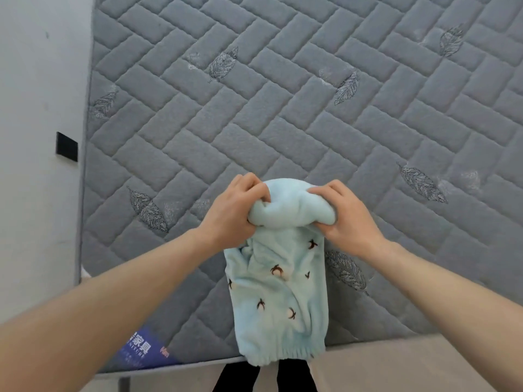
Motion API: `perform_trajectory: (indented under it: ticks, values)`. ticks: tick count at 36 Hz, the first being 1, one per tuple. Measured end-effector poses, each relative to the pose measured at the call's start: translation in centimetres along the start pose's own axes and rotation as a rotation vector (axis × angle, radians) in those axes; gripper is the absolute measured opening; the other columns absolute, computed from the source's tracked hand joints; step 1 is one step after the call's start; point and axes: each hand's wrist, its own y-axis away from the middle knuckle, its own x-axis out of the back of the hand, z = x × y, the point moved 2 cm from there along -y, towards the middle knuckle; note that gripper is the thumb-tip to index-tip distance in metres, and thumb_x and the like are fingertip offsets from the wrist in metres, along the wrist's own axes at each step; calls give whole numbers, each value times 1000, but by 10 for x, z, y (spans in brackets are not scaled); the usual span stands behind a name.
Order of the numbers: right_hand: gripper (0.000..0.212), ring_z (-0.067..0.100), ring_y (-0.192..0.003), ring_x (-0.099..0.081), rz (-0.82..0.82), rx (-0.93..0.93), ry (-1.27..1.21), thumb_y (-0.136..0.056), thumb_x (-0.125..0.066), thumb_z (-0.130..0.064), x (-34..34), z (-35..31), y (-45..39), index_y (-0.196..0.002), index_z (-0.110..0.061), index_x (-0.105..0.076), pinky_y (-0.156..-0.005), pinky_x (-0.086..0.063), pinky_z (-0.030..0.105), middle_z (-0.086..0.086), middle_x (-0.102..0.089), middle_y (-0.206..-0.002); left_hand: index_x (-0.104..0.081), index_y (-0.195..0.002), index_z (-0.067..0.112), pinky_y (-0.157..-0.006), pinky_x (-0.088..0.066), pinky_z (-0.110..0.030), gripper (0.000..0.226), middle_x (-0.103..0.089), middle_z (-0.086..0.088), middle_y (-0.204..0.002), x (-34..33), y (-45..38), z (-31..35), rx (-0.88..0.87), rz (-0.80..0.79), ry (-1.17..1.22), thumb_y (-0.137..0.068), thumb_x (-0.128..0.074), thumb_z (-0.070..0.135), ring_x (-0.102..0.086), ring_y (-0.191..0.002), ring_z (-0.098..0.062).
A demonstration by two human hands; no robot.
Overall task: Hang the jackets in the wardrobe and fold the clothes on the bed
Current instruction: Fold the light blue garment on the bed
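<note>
A light blue fleece garment with small brown and white motifs hangs over the near edge of the grey quilted mattress. Its top end is bunched up between my two hands. My left hand grips the bunched fabric on the left side, fingers curled into it. On the right side my right hand grips the same bunch. The garment's ribbed hem dangles below the mattress edge, in front of my dark trouser legs.
A white wall with a black socket plate runs along the mattress's left side. A blue label sits at the mattress's near left corner. Beige floor shows at the bottom right.
</note>
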Motion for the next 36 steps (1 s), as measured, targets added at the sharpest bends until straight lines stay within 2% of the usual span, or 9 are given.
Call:
perform_trajectory:
  ticks: [6,12,15,19,23,28,31,34,36]
  values:
    - [58,16,-101,-46,-10,28,35,-69,-76,2,-19,-2,59,-113,-28,-52,-77,-44,33,-8,-46,-110,-61,-91,12,-64,-38,-32,41,-53,-4,-96,-26,42,20,-146,-123,-125,-57,-65,-11,-42,-85,-22]
    - [47,17,-100,-45,-174,-6,49,-65,-72,-4,-52,-1,127,-102,-23,-50,-84,-44,30,-9,-42,-107,-62,-89,14,-67,-25,-24,31,-56,-4,-93,-60,94,33,-209,-297,-93,-65,-44,3,-48,-81,-24]
    - [39,17,-97,-45,-176,-72,36,-62,-66,-8,-70,-1,153,-96,-21,-51,-85,-43,29,-8,-44,-104,-59,-90,18,-69,-27,-24,35,-54,-2,-94,-80,115,33,-203,-327,-94,-62,-54,-2,-44,-84,-21]
    - [39,15,-92,-44,-174,-188,35,-56,-62,-12,-92,-2,180,-92,-24,-51,-80,-37,26,-9,-46,-100,-57,-92,22,-71,-46,-32,40,-53,2,-99,-104,140,30,-148,-393,-87,-60,-62,-2,-48,-88,-21]
    - [35,16,-87,-47,-205,-258,52,-57,-67,-12,-116,-3,206,-88,-25,-54,-80,-36,28,-10,-47,-96,-58,-97,27,-79,-44,-29,37,-55,6,-108,-124,160,27,-92,-539,-125,-67,-64,6,-52,-100,-19]
    - [34,15,-107,-50,-212,-485,-30,-63,-67,-12,-143,-2,225,-93,-24,-59,-96,-42,34,-14,-51,-109,-59,-109,25,-104,-34,-29,37,-52,9,-130,-140,177,24,76,-727,-119,-75,-58,11,-43,-126,-19]
    - [29,17,-117,-50,-201,-608,-107,-66,-68,-17,-150,-6,226,-93,-24,-60,-102,-41,35,-14,-53,-114,-59,-111,26,-111,-32,-29,34,-47,11,-135,-143,179,27,218,-812,-43,-78,-64,29,-35,-131,-15]
    - [27,16,-130,-44,-129,-716,-110,-69,-77,-26,-152,-11,226,-88,-28,-59,-110,-33,40,-17,-54,-112,-62,-104,31,-101,-42,-26,36,-52,15,-126,-133,163,39,392,-929,75,-73,-71,47,-42,-123,-10]
    - [27,17,-137,-39,-45,-775,-147,-72,-82,-29,-153,-15,227,-86,-27,-60,-113,-30,40,-19,-56,-112,-64,-89,34,-76,-46,-20,32,-62,22,-96,-118,139,50,457,-872,131,-68,-69,58,-58,-94,0]
